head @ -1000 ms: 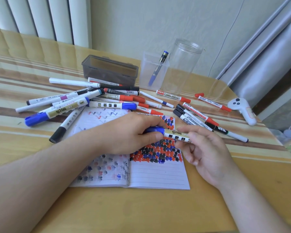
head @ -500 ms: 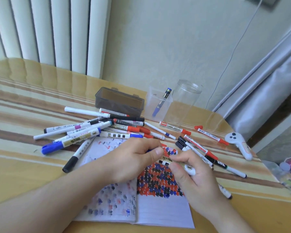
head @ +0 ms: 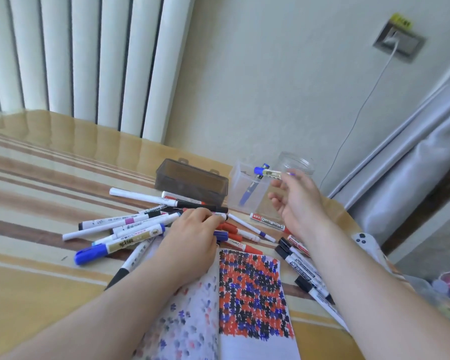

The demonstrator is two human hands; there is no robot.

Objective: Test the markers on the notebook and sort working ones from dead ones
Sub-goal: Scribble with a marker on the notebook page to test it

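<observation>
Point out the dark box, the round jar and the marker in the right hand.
dark box [head: 192, 181]: head view, on its lid.
round jar [head: 298, 162]: head view, on its rim.
marker [head: 266, 172]: head view, on its barrel beside the blue cap.

A white radiator [head: 89, 61] stands behind the striped table [head: 37, 178]. A white cable [head: 359, 113] hangs from a wall socket [head: 398, 42]. A white controller [head: 366, 241] lies at the table's right edge.

Right hand [head: 300, 201] raised — left hand [head: 192, 229] low
</observation>
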